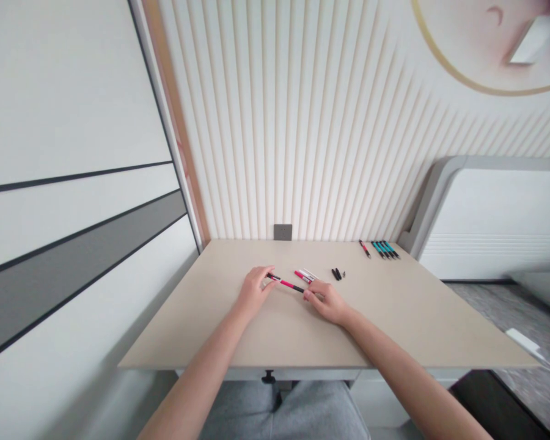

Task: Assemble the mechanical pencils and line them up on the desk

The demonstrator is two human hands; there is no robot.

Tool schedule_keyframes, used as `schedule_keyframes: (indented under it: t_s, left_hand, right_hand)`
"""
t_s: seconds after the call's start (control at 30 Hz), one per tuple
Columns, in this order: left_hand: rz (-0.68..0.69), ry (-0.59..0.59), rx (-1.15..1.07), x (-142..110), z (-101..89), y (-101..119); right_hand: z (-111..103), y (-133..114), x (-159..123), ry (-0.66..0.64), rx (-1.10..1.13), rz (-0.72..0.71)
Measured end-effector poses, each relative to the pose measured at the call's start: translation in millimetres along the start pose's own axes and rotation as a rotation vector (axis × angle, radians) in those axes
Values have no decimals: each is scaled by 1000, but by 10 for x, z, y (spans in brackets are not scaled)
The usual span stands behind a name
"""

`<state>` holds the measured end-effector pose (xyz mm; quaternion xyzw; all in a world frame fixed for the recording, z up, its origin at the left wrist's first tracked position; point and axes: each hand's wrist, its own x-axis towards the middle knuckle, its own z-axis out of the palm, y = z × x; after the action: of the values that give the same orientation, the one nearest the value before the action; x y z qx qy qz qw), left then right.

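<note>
A pink and black pen (288, 284) is held between my two hands, just above the desk. My left hand (255, 286) pinches its black left end between thumb and fingers. The black right end is in the closed fingers of my right hand (326, 300). Just beyond my right hand lie pink pen barrels (303, 277) and a thin white refill (308, 272), partly hidden by the fingers. To their right are two short black pen parts (336, 274) and some tiny dark pieces (343, 275).
A red and black pen (365, 249) and a row of several teal and black pens (385, 250) lie at the back right of the beige desk (187, 330). A dark wall socket (283, 232) sits behind the desk. White cabinet panels (73, 244) stand on the left.
</note>
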<state>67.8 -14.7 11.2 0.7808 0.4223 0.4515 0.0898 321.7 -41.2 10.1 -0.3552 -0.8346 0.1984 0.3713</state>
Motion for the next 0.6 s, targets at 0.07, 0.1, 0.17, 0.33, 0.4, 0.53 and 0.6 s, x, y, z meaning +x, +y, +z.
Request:
schedule_keyframes:
  t_s: [0.07,0.1,0.17,0.33,0.4,0.53,0.6]
  left_hand:
    - [-143,114,-83,15,65,-7]
    - [-215,148,-134,22,99,-10]
    - [-325,176,-232,31,163,-21]
    - [-499,218,-382,33,255,-89]
    - [-544,210,-489,29,268,-93]
    - [-605,77,-749,25,262,34]
    - [-610,6,-815,24,243,133]
  right_hand:
    - [32,-24,15,-13,-28,-44]
    - [51,-32,24,-17,-51,-58]
    - [91,-35,43,-18,-113,-77]
    - [166,-6,77,67,-301,-108]
    - [181,-12,80,96,-363,-110]
    - [207,-60,74,82,-486,-163]
    - [221,-73,74,76,-536,-210]
